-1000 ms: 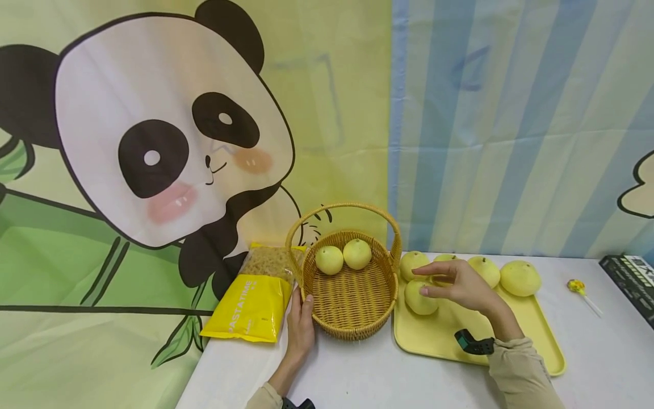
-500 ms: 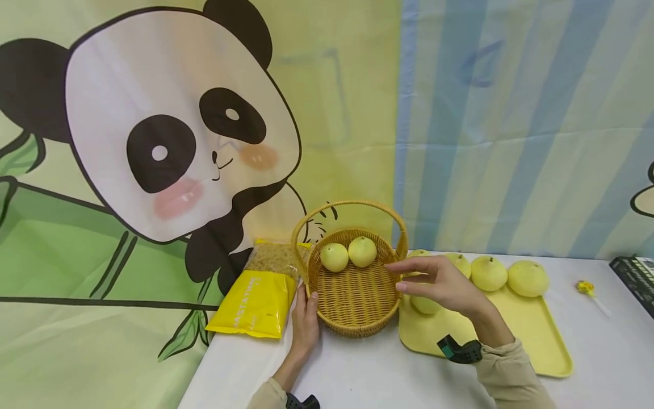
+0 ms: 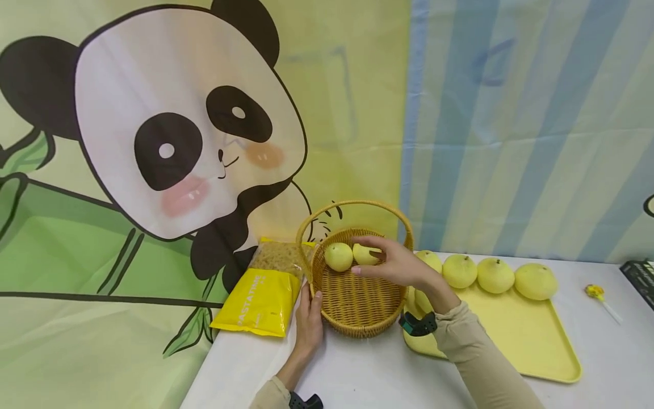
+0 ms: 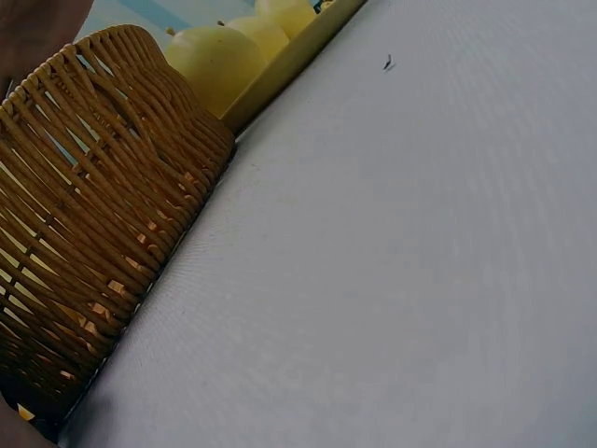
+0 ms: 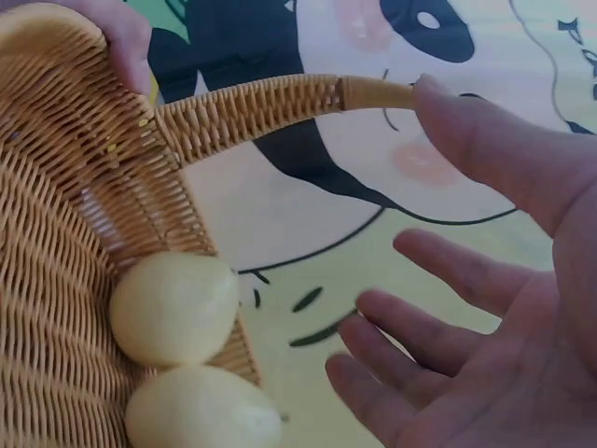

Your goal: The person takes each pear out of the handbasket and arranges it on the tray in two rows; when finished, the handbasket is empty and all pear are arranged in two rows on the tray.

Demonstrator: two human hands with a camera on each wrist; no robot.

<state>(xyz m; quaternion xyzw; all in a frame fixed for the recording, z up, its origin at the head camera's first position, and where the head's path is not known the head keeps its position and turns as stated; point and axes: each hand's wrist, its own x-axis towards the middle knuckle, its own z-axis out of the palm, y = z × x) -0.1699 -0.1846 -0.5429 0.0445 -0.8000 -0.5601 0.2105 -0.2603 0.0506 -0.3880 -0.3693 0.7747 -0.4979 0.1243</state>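
Note:
A round wicker basket (image 3: 361, 307) with a tall hoop handle stands on the table. Two round, pale yellow-green fruits lie inside at its back: the left fruit (image 3: 338, 257), and a second fruit (image 3: 364, 255) partly covered by my right fingers. My left hand (image 3: 308, 325) holds the basket's left side, thumb at the rim. My right hand (image 3: 395, 261) is over the basket, below the handle's arch, with thumb and fingers spread and nothing between them. In the right wrist view, its thumb overlaps the handle (image 5: 261, 110).
Right of the basket lies a yellow tray (image 3: 531, 335) with several similar fruits (image 3: 495, 276), one partly behind my right wrist. A yellow PASTATIME pasta bag (image 3: 263, 301) lies at left. Farther right are a lollipop (image 3: 595, 292) and a dark box (image 3: 638, 281). A panda-print curtain (image 3: 352, 142) hangs behind.
My right hand has moved left from above the tray's fruits to over the basket. My left hand has stayed on the basket's side. The view has shifted slightly.

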